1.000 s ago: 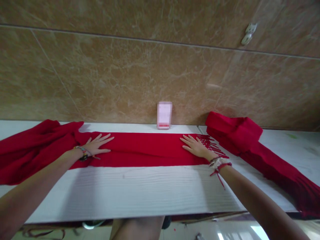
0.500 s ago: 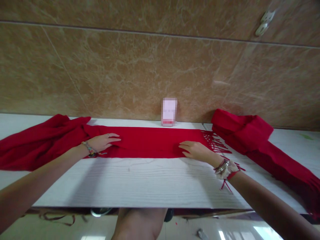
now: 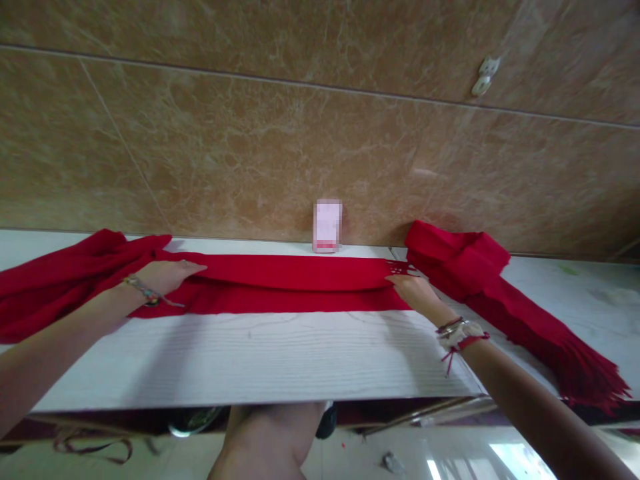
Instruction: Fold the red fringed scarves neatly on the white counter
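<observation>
A red fringed scarf [image 3: 300,272] lies lengthwise along the white tabletop, its upper layer lifted into a fold along the middle. My left hand [image 3: 173,277] pinches the edge of that layer near the bunched part at the left. At the fringed end, my right hand [image 3: 415,293] grips the same edge, with the fingertips partly hidden by cloth. Just right of it rests a second red fringed piece [image 3: 460,263], folded over at the back, its tassels reaching the table's front right.
A pale pink box-like item [image 3: 327,225], blurred out, stands against the brown marbled wall [image 3: 250,147]. A small white cat-shaped fixture [image 3: 485,75] is on the wall. The white table's [image 3: 280,363] front edge runs close to my leg [image 3: 265,440].
Both hands have moved apart and now grip the scarf's upper layer, where earlier they lay flat on it. That layer's front edge has lifted back, baring the layer beneath. The view has shifted right.
</observation>
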{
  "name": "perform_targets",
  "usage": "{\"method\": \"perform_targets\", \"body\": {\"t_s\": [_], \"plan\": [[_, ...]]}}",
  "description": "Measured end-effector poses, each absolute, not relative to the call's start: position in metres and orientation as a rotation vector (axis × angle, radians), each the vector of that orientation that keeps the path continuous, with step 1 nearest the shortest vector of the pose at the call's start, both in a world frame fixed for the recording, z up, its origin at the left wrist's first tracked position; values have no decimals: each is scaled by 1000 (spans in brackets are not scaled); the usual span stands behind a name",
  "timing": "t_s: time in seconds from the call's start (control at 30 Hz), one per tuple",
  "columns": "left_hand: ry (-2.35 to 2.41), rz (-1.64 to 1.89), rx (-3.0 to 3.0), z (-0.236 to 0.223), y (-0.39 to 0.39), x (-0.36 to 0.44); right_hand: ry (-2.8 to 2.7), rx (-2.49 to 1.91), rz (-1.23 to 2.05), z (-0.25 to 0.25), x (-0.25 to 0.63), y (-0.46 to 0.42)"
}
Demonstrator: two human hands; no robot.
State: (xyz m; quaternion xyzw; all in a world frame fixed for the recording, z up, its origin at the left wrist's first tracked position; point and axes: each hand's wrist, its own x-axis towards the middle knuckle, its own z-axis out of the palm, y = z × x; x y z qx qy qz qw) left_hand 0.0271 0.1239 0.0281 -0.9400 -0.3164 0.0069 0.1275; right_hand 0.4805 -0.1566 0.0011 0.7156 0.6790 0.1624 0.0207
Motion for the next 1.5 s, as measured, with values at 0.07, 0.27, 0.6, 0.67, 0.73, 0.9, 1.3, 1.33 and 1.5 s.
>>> {"method": "perform_targets", "body": {"t_s": [0.07,0.27,0.6,0.67,0.73,0.9,1.3,1.33,1.5], "plan": [[-955,125,-2641,35,119,22,2152,2251,564,3,487,-165],[-951,258,-2765,3,86,0,2394,2074,483,-13,490,-187],[-1013,367,-2649,4,81,3,2431,2006,546,-30,490,-192],[-1015,335,-2643,4,83,2,2447,2092,563,-26,489,-195],[-982,268,-2633,2,87,-1,2464,2185,579,-22,487,-198],[-824,335,-2641,-6,88,-10,2500,2104,542,-29,488,-201],[-834,355,-2610,-1,73,-12,2441,2028,469,-38,497,-201],[-817,347,-2629,-3,72,-13,2435,2023,466,-38,496,-201],[-744,192,-2833,-15,74,-22,2433,2037,433,-35,494,-201]]}}
